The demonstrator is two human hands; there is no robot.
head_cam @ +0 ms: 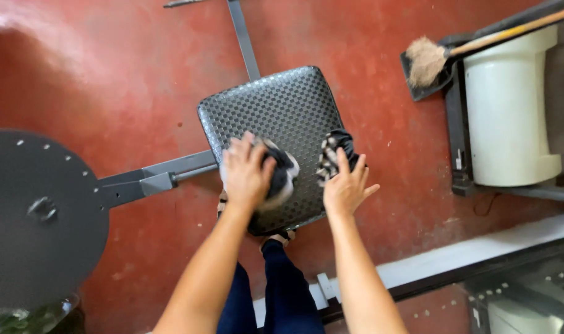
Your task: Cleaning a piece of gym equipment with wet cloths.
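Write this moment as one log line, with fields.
left hand: pressing black-and-white cloth | right hand: gripping patterned cloth | surface: black woven square seat pad | floor: red

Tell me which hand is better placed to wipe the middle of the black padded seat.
Probably the left hand: it presses the black-and-white cloth flat on the padded seat. The right hand sits at the seat's right edge, holding a bunched cloth end.

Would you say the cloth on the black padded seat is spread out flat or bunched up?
Bunched up. The black-and-white cloth lies crumpled in two wads on the padded seat, one under the left hand, one at the right hand.
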